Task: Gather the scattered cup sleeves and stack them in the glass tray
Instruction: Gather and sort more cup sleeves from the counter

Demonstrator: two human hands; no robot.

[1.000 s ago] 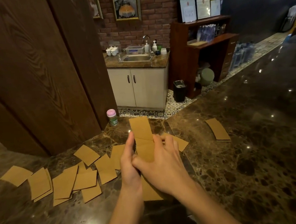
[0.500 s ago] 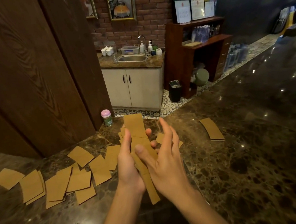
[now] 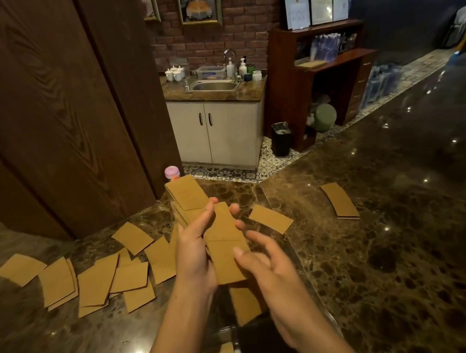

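Here, above the middle of the dark marble desk (image 3: 403, 245), the left hand (image 3: 193, 254) grips a fanned bundle of brown cardboard cup sleeves (image 3: 220, 234). Its thumb lies across the front and its fingertips curl round the far edge. The bundle is off the desk and points toward 12 o'clock, with its top sleeve slid well out past the others.

The right hand (image 3: 272, 275) sits just at 4 o'clock of the bundle with its fingers spread and relaxed, grasping nothing. Its thumb tip touches the face of the lowest sleeve.

At 6 o'clock of the hands, close to the bottom edge of the view, is the glass tray (image 3: 225, 330), largely hidden by the forearms. Two sleeves in tray (image 3: 245, 303) show through it, but how they lie cannot be told.

At 9 o'clock a loose scatter of sleeves (image 3: 99, 280) lies flat on the desk, many overlapping. One outlying sleeve (image 3: 20, 269) lies farther out at the same side. A single sleeve (image 3: 270, 219) lies at 2 o'clock, near the bundle. A stacked pair of sleeves (image 3: 341, 201) lies farther out that way, well apart from the rest.

A small pink-lidded jar (image 3: 172, 172) stands at 12 o'clock, just behind the bundle's tip.
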